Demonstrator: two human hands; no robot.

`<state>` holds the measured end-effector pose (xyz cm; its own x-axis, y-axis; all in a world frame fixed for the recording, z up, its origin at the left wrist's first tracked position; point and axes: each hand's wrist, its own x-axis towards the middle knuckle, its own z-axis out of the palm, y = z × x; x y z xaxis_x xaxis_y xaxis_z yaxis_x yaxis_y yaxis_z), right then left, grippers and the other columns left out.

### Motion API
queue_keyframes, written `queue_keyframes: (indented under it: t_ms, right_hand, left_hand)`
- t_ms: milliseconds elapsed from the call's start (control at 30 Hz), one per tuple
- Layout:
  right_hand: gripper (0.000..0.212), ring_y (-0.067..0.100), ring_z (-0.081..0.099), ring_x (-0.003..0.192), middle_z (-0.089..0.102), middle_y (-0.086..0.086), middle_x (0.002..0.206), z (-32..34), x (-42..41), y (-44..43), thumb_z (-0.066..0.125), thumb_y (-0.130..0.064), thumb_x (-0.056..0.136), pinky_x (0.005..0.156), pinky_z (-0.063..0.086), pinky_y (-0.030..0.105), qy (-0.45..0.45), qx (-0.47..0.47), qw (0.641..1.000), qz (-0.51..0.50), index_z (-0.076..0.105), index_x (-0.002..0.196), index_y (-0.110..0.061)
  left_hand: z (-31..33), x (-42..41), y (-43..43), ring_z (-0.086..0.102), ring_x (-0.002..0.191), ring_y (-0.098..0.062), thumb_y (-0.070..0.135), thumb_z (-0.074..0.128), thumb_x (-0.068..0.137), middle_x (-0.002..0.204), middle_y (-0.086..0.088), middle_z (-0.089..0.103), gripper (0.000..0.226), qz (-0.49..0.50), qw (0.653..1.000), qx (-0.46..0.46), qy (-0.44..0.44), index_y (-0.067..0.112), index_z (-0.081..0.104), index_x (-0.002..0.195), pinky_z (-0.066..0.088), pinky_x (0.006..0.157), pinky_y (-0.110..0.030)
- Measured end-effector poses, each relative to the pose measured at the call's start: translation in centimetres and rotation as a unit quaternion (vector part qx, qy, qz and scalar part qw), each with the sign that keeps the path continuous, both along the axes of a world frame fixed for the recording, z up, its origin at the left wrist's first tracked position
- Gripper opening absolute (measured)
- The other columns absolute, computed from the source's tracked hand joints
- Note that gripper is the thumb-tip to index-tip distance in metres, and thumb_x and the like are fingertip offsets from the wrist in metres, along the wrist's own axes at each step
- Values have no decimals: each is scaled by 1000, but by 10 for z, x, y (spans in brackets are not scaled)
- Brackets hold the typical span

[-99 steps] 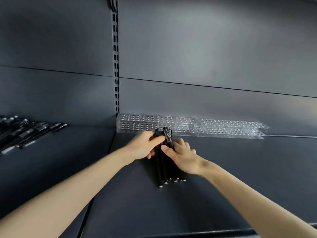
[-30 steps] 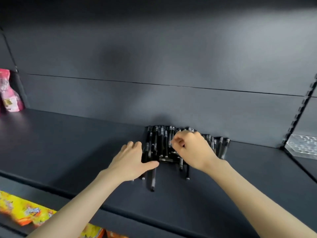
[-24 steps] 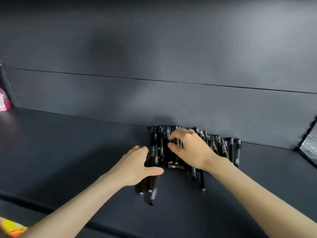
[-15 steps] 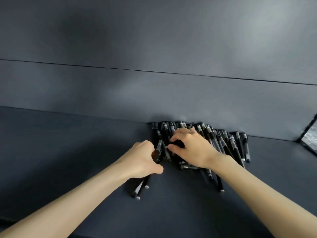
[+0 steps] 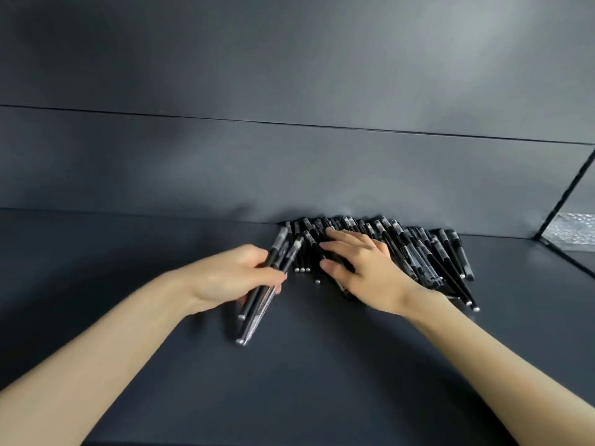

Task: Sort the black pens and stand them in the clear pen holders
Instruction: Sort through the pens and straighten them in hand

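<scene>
l hand (image 5: 225, 278) was curled round a small bundle of black pens (image 5: 254, 317), gripping it mid-length. the bundle slanted from near-left to far-right, low over the shelf (image 5: 306, 375); touching or not, couldn't tell. r hand (image 5: 363, 268) came next, fingers near straight & spread, pressing flat on the pen pile (image 5: 428, 262), gripping nothing. pile sat against the back panel (image 5: 289, 175), most pens w/ long axis front-to-back, fanning rightward. clear pen holder (image 5: 576, 231) showed only as a sliver at far right, past the pile. so the holder lay right of both hands: r hand nearer, l hand w/ the bundle farther, prob needing a carry across.
</scene>
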<state>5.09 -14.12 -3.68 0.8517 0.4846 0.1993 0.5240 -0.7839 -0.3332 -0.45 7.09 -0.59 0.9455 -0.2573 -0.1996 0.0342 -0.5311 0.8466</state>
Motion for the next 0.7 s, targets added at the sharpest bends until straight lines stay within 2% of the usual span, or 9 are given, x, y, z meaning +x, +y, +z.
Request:
queue_keyframes:
  t_ms: [67, 133, 267, 333, 433, 533, 600, 667, 700]
  right_hand:
    - [33, 2, 49, 120, 58, -15, 126, 7, -2, 5, 51, -35, 95, 103, 32, 22, 55, 153, 986, 21, 58, 125, -22]
    - [20, -9, 61, 86, 69, -23, 88, 17, -6, 13, 55, -27, 93, 81, 41, 9, 144, 302, 941, 52, 65, 108, -20]
    - [19, 13, 66, 75, 72, 6, 80, 25, 1, 17, 61, -19, 88, 76, 52, 22, 165, 450, 876, 52, 72, 88, -3]
    - [19, 15, 62, 65, 68, 8, 70, 27, 7, 14, 60, -16, 90, 66, 50, 24, 182, 476, 860, 13, 70, 83, -2]
    - [22, 14, 50, 59, 58, 8, 65, 24, 20, 8, 58, -18, 92, 58, 40, 26, 152, 422, 891, -69, 66, 74, -9]
    - [27, 16, 48, 56, 56, 5, 59, 18, 23, 6, 63, -28, 88, 56, 37, 21, 63, 256, 957, -123, 66, 68, -11]
    - [30, 19, 54, 72, 59, 5, 72, 12, 20, 8, 64, -35, 86, 62, 37, 23, 1, 144, 981, -129, 69, 71, -9]
    - [30, 16, 49, 95, 53, 0, 92, 7, 18, 9, 62, -42, 86, 79, 36, 23, -34, 132, 982, -132, 71, 82, -14]
    - [31, 14, 47, 101, 51, -3, 98, 7, 18, 10, 59, -45, 87, 86, 36, 23, -31, 163, 977, -132, 71, 90, -17]
  left_hand:
    - [-2, 7, -2, 57, 67, -5, 14, 54, 94, 76, 1, 60, 17, 36, 990, -135, -12, -1, 62, 100, 45, 64, -17]
    - [-4, 12, -11, 59, 68, -5, 10, 54, 94, 76, 1, 60, 15, 37, 972, -233, -25, 2, 63, 103, 48, 63, -17]
    - [-9, 22, -31, 66, 81, -8, 11, 60, 90, 84, -1, 70, 15, 19, 975, -201, -95, 6, 68, 102, 50, 73, -18]
    - [-13, 28, -37, 68, 87, -8, 16, 60, 91, 87, 0, 74, 14, 56, 972, -198, -116, 9, 70, 99, 50, 81, -21]
    - [-22, 32, -39, 66, 76, -3, 26, 55, 94, 76, 5, 73, 19, 121, 973, -138, -143, 14, 70, 93, 49, 80, -21]
    - [-26, 31, -37, 59, 57, -10, 27, 47, 98, 59, 2, 63, 25, 146, 969, -154, -128, 10, 64, 95, 48, 64, -22]
    - [-27, 29, -40, 53, 48, -16, 29, 41, 100, 54, 1, 53, 27, 138, 968, -177, -115, 8, 59, 98, 45, 56, -22]
    - [-27, 28, -42, 43, 43, -16, 31, 38, 101, 55, 3, 45, 29, 129, 967, -192, -106, 9, 57, 99, 39, 53, -23]
    - [-27, 27, -44, 39, 43, -15, 31, 38, 101, 55, 3, 43, 29, 125, 966, -201, -102, 10, 58, 99, 37, 51, -23]
